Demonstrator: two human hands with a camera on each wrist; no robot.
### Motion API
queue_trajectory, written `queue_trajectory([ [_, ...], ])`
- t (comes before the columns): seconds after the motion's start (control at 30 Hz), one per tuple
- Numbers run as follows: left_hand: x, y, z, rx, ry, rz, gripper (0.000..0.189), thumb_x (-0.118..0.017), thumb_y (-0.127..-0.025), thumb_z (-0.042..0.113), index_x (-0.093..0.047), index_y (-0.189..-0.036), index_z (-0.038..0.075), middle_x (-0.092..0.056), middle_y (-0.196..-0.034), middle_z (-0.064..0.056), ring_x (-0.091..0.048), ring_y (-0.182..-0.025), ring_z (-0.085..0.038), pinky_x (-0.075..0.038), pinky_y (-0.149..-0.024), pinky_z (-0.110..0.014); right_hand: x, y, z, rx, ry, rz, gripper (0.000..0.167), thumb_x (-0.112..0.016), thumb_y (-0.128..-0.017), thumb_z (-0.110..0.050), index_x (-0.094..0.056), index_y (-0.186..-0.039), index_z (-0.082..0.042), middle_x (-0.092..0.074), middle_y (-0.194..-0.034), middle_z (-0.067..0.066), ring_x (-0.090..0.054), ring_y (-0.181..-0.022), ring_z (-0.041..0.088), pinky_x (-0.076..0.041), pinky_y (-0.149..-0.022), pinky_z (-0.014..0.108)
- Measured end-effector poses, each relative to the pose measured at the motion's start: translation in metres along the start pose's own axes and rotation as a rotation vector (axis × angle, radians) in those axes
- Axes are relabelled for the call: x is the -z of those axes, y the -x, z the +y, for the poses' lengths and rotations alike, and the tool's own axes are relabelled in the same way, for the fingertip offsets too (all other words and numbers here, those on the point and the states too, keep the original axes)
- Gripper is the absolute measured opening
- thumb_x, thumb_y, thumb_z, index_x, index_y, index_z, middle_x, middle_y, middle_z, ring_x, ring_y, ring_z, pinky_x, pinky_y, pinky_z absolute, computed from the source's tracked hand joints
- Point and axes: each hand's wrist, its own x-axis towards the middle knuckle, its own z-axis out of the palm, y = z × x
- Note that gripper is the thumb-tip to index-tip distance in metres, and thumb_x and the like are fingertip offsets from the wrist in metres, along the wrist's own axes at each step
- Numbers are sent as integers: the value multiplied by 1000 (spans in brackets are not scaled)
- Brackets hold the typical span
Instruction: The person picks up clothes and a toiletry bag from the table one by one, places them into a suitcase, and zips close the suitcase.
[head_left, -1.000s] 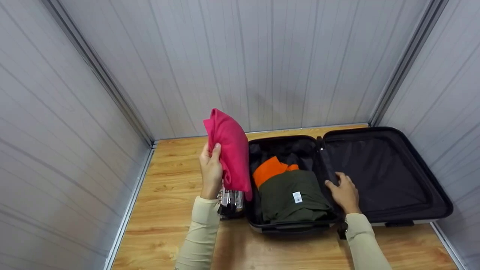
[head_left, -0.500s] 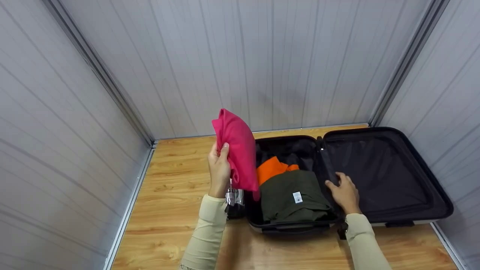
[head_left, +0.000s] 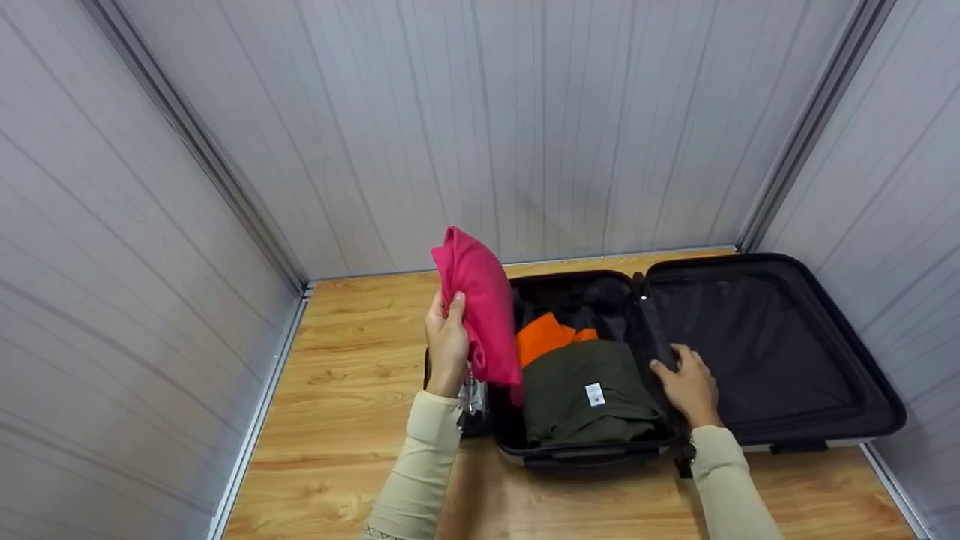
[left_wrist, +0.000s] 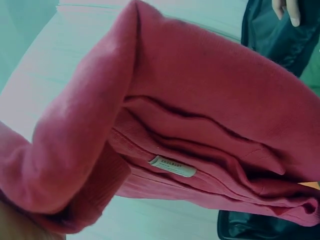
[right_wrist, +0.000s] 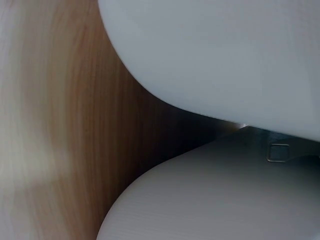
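- The left hand (head_left: pixel 448 346) is holding the folded pink cloth (head_left: pixel 484 311), with the thumb pressing on its near side.
- The pink cloth is hanging up in the air by the left edge of the open suitcase (head_left: pixel 765 352). It is covering part of that edge, and its low corner is pointing down.
- A small pale tag (left_wrist: pixel 172 166) is showing inside the pink folds.
- The right hand (head_left: pixel 691 384) is resting at the middle of the suitcase, where the two halves are meeting. Its thumb and fingers are touching the dark edge there, but one cannot tell if they are grasping it.
- In the left half, a dark green cloth (head_left: pixel 566 386) is lying toward the front edge, and a white label (head_left: pixel 595 394) is sitting on it.
- An orange cloth (head_left: pixel 544 337) is poking out from under the green one, toward the back left corner.
- The suitcase is lying flat on the wooden floor (head_left: pixel 352 352), with the right half reaching toward the floor's right edge.
- A shiny thing with black parts (head_left: pixel 474 397) is standing just beside the suitcase's left edge, and the left hand and the pink cloth are hiding some of it.
- Pale sleeves (head_left: pixel 420 465) are covering both arms.
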Motion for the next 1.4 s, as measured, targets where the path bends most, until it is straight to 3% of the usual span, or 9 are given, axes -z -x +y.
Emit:
queue_trajectory([
  [0.23, 1, 0, -10, 19, -39, -2, 40, -45, -106, 6, -53, -143, -6, -63, -132, -23, -59, -117, -20, -46, -108, -33, 1, 0, 1, -3, 10, 9, 65, -62, -100, -40, -45, -151, -4, -58, -129, 26, -58, -115, 45, -43, -97, 61],
  [0.6, 6, -1, -26, 40, -61, 10, 29, -46, -106, 5, -58, -127, -11, -66, -104, -14, -59, -89, -10, -49, -84, -21, 2, 0, 0, -1, 1, -13, 67, -61, -101, -40, -42, -153, -3, -55, -136, 30, -56, -122, 49, -44, -100, 64],
  [0.8, 10, -2, -34, 44, -104, 14, 30, -46, -106, 5, -60, -128, -9, -66, -109, -17, -60, -96, -14, -50, -90, -25, 2, 1, 0, -9, 0, -20, 67, -60, -101, -41, -42, -153, -4, -54, -137, 29, -55, -123, 49, -43, -101, 64],
  [1.0, 12, -3, -39, 48, -166, 8, 38, -47, -106, 5, -55, -141, -6, -64, -131, -23, -59, -119, -24, -46, -108, -37, 3, 0, 0, -6, 7, -15, 66, -60, -101, -41, -42, -153, -4, -55, -136, 29, -56, -123, 49, -42, -102, 65],
  [1.07, 12, -3, -41, 47, -183, 9, 34, -48, -106, 6, -59, -136, -7, -66, -123, -22, -60, -111, -24, -48, -103, -35, 3, 0, 0, -7, 6, -17, 67, -60, -101, -41, -42, -153, -4, -54, -136, 29, -55, -123, 49, -42, -102, 65],
  [1.2, 12, -2, -40, 52, -206, 12, 23, -49, -106, 6, -64, -115, -9, -61, -89, -13, -56, -84, -19, -47, -80, -27, 2, 1, 0, -12, 3, -21, 67, -60, -101, -42, -42, -153, -4, -54, -137, 29, -55, -123, 49, -42, -101, 64],
  [1.3, 12, -3, -42, 55, -221, 22, 20, -49, -105, 6, -64, -109, -8, -54, -82, -5, -52, -79, -15, -45, -76, -24, 2, 1, 0, -16, -4, -26, 66, -60, -101, -41, -41, -154, -4, -54, -137, 29, -55, -124, 49, -43, -100, 65],
  [1.4, 11, -4, -47, 46, -250, 37, 19, -50, -104, 6, -65, -109, -7, -57, -84, -7, -53, -81, -15, -45, -79, -24, 2, 2, 0, -12, -5, -25, 66, -60, -102, -40, -41, -154, -4, -53, -137, 29, -55, -124, 49, -43, -100, 64],
])
